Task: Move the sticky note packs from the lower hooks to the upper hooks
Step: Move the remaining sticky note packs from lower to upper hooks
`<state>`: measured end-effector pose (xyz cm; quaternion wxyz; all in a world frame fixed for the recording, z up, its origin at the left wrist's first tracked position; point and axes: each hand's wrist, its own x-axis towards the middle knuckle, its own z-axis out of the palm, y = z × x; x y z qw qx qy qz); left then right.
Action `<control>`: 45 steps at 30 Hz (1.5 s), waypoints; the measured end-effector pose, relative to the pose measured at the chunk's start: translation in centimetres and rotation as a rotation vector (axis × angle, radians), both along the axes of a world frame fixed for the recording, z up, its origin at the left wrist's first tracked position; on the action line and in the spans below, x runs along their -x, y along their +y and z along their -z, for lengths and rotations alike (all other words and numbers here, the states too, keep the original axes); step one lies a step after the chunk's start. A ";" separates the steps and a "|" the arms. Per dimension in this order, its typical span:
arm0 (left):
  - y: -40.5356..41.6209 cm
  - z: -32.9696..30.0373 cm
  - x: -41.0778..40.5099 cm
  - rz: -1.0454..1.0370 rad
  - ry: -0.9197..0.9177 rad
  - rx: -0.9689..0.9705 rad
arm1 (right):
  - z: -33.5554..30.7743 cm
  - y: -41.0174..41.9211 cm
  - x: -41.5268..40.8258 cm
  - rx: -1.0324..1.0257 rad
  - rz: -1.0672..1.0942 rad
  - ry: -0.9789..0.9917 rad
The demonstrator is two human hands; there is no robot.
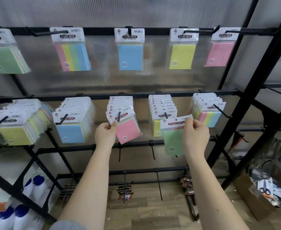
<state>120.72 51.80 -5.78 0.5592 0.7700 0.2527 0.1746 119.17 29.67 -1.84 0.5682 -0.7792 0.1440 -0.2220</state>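
The rack (153, 95) is black. On the top hooks hang a blue pack (130, 54), a yellow pack (181, 54), a pink pack (219, 53) and a striped pack (72, 56) in pink, yellow, green and blue. Lower down, one pink pack (127, 131) and one green pack (173, 140) have white tops with red labels.

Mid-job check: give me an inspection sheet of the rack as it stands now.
Surface: black rack, hooks along two bars.
Job's things: one pack on each visible upper hook, e.g. blue pack; lower hooks hold stacks; pink pack on its lower hook; green pack off the hooks.
Clutter: cardboard box of scissors, bottles lower left.
Grippers: left hand pinches pink pack's header; right hand holds green pack.
Cables: nothing seen.
Surroundings: ribbed translucent panel, wood floor.
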 end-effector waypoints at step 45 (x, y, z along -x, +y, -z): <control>-5.3 -8.5 3.8 0.174 -0.283 -0.357 | -3.1 -4.9 4.5 -0.308 0.167 -0.296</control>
